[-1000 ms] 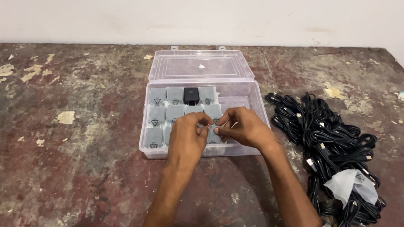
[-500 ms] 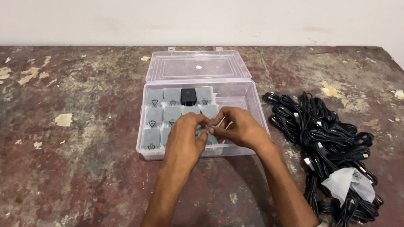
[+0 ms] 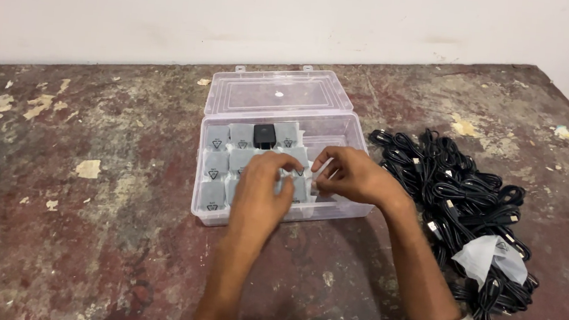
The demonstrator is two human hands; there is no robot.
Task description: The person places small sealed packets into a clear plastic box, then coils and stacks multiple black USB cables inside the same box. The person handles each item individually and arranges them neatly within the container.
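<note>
Both hands meet over the clear plastic box (image 3: 279, 212): the left hand (image 3: 264, 186) and right hand (image 3: 349, 175) pinch a small clear-wrapped packet (image 3: 305, 176) between curled fingers, above rows of grey packets (image 3: 216, 167); black cables (image 3: 461, 198) lie right.

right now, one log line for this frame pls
left hand over grey packets in clear box | right hand pinching a packet | lid open | black cables right | worn table
</note>
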